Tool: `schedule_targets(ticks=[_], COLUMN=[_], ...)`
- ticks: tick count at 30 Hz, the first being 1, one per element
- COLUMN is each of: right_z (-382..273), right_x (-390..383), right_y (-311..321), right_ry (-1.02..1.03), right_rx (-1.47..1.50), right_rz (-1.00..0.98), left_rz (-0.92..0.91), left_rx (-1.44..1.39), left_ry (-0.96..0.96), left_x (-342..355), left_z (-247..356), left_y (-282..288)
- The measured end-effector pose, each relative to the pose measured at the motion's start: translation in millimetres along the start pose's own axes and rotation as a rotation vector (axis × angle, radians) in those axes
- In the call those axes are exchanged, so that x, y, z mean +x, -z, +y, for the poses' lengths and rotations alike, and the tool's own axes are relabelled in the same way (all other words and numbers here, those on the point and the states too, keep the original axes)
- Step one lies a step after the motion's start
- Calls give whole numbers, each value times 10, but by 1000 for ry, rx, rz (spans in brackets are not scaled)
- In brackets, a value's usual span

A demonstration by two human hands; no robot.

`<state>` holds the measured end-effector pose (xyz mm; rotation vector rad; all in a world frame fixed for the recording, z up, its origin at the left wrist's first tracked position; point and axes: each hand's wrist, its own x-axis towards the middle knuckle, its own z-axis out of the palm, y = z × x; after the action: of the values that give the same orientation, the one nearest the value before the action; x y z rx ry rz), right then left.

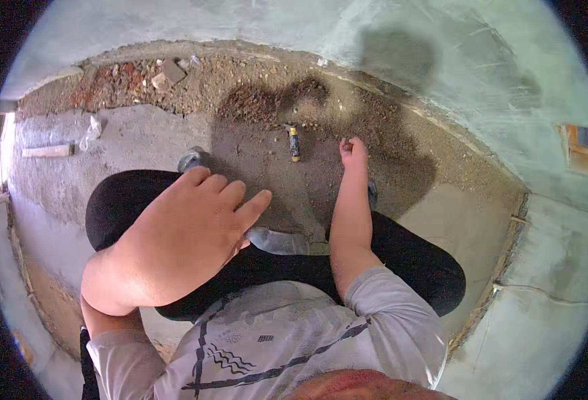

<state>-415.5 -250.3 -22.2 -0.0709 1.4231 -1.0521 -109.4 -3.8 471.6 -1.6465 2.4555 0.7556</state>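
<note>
My left hand [194,223] is raised over my left knee, back up. Its fingers are loosely bent and apart, the index finger stretched out, and it shows nothing held. Farther off, my right hand [354,152] is low at the edge of the loose gravel [380,123], its fingers curled together. A small dark bit shows at the fingertips, too small to name. Left of that hand, a short yellow and black tool handle [294,145] lies on the ground, apart from both hands.
Bare concrete floor [140,137] meets a strip of rubble along the plastered wall [274,23]. Broken brick pieces [168,75] lie at the far left. A pale wooden block [47,151] and crumpled clear plastic [92,130] lie left. My bent knees [417,263] flank the work area.
</note>
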Motion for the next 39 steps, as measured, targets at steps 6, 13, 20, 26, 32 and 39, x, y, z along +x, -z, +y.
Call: schedule_targets(ticks=[6, 13, 20, 26, 32, 39], right_z=[90, -224, -30, 295, -99, 2], right_x=[-1, -419, -569, -293, -490, -275], right_y=[-51, -473, -416, -91, -360, -482], right_ry=[326, 961, 1337, 806, 1005, 1365], right_rx=[-668, -948, -921, -1486, -1188, -1025], right_rz=[-88, -162, 94, 29, 79, 108], left_rz=[57, 9, 53, 53, 58, 33], left_rx=[27, 25, 55, 55, 57, 110], left_ry=[-22, -9, -12, -12, -9, -29], left_x=[-19, -15, -32, -38, -43, -1], left_z=[-34, -50, -56, -69, -77, -77], left_y=[-28, -54, -76, -97, -100, -112])
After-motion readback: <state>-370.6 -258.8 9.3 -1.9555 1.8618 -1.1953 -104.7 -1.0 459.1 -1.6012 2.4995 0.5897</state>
